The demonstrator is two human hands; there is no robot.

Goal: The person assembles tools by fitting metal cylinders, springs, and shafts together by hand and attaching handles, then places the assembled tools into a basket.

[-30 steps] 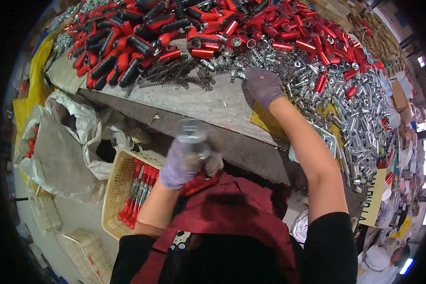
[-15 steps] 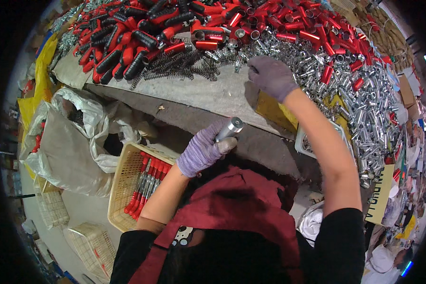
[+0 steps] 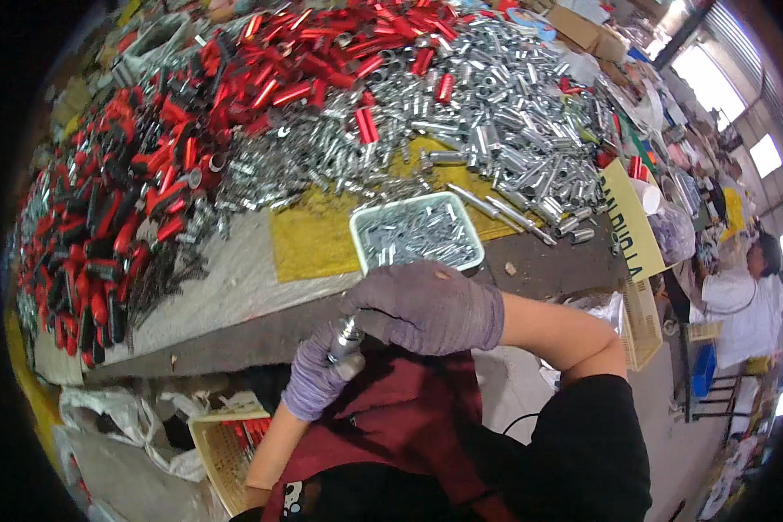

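Observation:
My left hand (image 3: 317, 372), in a purple glove, is closed round a silver metal cylinder (image 3: 345, 344) held upright and slightly tilted in front of the apron. A small shiny metal fitting (image 3: 351, 328) shows at the cylinder's upper end. Over it my right hand (image 3: 435, 306), in a darker grey-purple glove, has its fingertips pinched on that fitting; the glove partly hides it. Just beyond my right hand stands a pale green tray (image 3: 357, 235) with small metal pins in it.
The bench carries red and black handles (image 3: 104, 252), dark springs (image 3: 170, 274), red tubes (image 3: 313, 65) and silver metal tubes (image 3: 539, 157). A yellow cloth (image 3: 304, 244) lies beneath part of them. Below at the left are a cream basket (image 3: 209, 444) and white sacks (image 3: 113, 435). Another person (image 3: 731, 304) is at the far right.
My right hand has come from the parts pile to the top of the cylinder in my left hand, now with a small fitting in its fingers. The view has swung right.

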